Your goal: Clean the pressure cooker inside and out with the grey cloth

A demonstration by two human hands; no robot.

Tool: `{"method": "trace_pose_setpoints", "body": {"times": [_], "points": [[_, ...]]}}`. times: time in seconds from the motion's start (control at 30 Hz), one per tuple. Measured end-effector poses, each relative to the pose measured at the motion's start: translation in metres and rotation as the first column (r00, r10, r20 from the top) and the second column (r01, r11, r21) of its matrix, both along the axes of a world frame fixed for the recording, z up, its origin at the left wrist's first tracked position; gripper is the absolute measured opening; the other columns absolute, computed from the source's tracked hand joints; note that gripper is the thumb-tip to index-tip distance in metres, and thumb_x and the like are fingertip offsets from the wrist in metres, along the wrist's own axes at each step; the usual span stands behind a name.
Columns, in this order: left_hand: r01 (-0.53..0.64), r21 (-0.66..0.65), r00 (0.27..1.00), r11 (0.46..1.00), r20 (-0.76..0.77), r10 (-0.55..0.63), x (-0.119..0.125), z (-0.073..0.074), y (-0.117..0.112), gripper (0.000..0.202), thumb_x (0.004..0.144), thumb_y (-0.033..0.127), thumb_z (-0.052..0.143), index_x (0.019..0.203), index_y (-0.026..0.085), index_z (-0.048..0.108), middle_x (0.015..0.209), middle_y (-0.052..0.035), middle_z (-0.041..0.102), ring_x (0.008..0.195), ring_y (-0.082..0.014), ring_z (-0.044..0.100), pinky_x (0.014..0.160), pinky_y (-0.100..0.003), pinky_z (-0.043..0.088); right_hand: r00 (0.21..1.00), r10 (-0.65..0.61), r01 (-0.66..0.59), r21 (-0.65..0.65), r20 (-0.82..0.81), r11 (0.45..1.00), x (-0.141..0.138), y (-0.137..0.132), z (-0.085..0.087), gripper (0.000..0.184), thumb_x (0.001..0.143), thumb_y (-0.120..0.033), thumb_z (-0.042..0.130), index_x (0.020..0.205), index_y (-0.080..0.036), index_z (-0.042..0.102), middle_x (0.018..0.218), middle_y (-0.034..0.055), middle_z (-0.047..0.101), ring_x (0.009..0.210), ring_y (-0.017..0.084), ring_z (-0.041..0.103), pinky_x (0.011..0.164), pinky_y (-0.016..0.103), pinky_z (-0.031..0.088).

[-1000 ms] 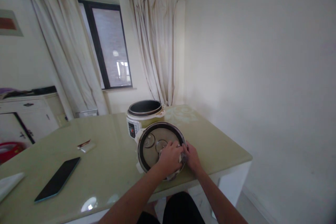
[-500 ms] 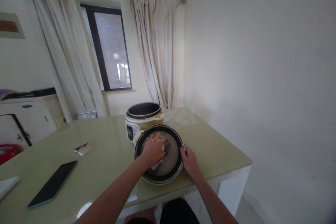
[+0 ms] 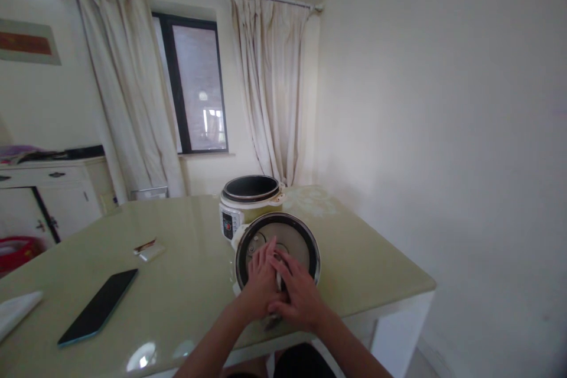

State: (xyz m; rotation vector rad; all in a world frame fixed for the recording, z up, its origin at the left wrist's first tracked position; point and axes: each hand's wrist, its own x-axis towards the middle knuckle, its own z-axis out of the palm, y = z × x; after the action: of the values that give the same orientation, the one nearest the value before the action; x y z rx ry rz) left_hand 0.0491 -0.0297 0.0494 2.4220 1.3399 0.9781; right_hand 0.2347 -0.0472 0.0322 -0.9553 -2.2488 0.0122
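Cooker lid [image 3: 296, 240] lying inner face up on the table [image 3: 186, 260], just in front of the cooker body [image 3: 248, 205] and touching or nearly touching its base. Left hand [image 3: 260, 276] lies flat on the lid's near half, fingers stretched out and pressing, gripping nothing. Right hand [image 3: 300, 294] lies beside it and partly over it. A pale sliver of cloth [image 3: 278, 279] shows between the two, and it cannot be told whether the right hand's fingers are closed on it. The step appears to be wiping the inner plate. It is likely done best with one hand steadying the dark rim, since the lid can slide on the glossy table, while the cloth is worked around the small fittings near the centre. Phone [image 3: 98, 306] lies well to the left of the cooker body
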Motion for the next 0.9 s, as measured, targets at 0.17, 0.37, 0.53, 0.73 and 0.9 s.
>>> {"method": "trace_pose_setpoints", "body": {"times": [0.17, 0.37, 0.53, 0.73, 0.9], "points": [[-0.068, 0.206, 0.993, 0.976, 0.108, 0.046, -0.036, -0.004, -0.016, 0.098, 0.088, 0.040, 0.072, 0.170, 0.022, 0.019, 0.170, -0.0190, 0.037, 0.161, -0.0377, 0.028, 0.132, -0.066, 0.015, 0.996, -0.089, 0.088, -0.149, 0.002, 0.985, -0.005, 0.000, -0.004, 0.091, 0.080, -0.070, 0.082, 0.157, -0.033, 0.052, 0.165, 0.0155, 0.042, 0.148, 0.037, 0.049, 0.120, 0.051, 0.045], [-0.434, -0.087, 0.696, 0.897, 0.599, 0.395, -0.045, -0.039, 0.018, 0.064, 0.100, 0.042, 0.050, 0.156, 0.013, 0.042, 0.150, -0.0214, 0.057, 0.142, -0.0328, 0.055, 0.122, -0.058, 0.043, 0.981, -0.191, 0.187, -0.186, -0.007, 0.965, -0.015, -0.007, 0.010, 0.061, 0.080, -0.044, 0.087, 0.137, -0.030, 0.069, 0.155, 0.0125, 0.050, 0.143, 0.034, 0.052, 0.120, 0.047, 0.044], [-0.208, -0.233, 0.744, 0.950, 0.593, 0.308, -0.037, -0.060, 0.030, 0.051, 0.105, 0.038, 0.036, 0.148, 0.017, 0.054, 0.146, -0.0144, 0.066, 0.142, -0.0252, 0.058, 0.125, -0.048, 0.042, 0.955, -0.260, 0.274, -0.088, 0.143, 0.958, -0.010, -0.009, 0.028, 0.057, 0.081, -0.028, 0.082, 0.136, -0.033, 0.068, 0.158, 0.0102, 0.050, 0.141, 0.035, 0.050, 0.115, 0.052, 0.045], [-0.273, -0.204, 0.742, 0.940, 0.578, 0.341, -0.031, -0.049, 0.018, 0.056, 0.103, 0.039, 0.038, 0.152, 0.017, 0.055, 0.155, -0.0139, 0.061, 0.148, -0.0276, 0.054, 0.129, -0.050, 0.037, 0.821, -0.565, 0.561, 0.065, 0.086, 0.825, 0.007, 0.022, 0.058, 0.054, 0.085, -0.020, 0.076, 0.137, -0.033, 0.069, 0.160, 0.0152, 0.049, 0.136, 0.041, 0.049, 0.106, 0.058, 0.045], [-0.319, -0.247, 0.764, 0.915, 0.504, 0.402, -0.028, -0.050, 0.016, 0.060, 0.105, 0.041, 0.031, 0.156, 0.014, 0.050, 0.156, -0.0155, 0.060, 0.150, -0.0276, 0.052, 0.128, -0.047, 0.040, 0.887, -0.454, 0.454, 0.020, 0.091, 0.891, -0.031, 0.046, 0.070, 0.061, 0.087, -0.036, 0.079, 0.146, -0.037, 0.062, 0.168, 0.0112, 0.038, 0.142, 0.039, 0.044, 0.108, 0.055, 0.046]]}}
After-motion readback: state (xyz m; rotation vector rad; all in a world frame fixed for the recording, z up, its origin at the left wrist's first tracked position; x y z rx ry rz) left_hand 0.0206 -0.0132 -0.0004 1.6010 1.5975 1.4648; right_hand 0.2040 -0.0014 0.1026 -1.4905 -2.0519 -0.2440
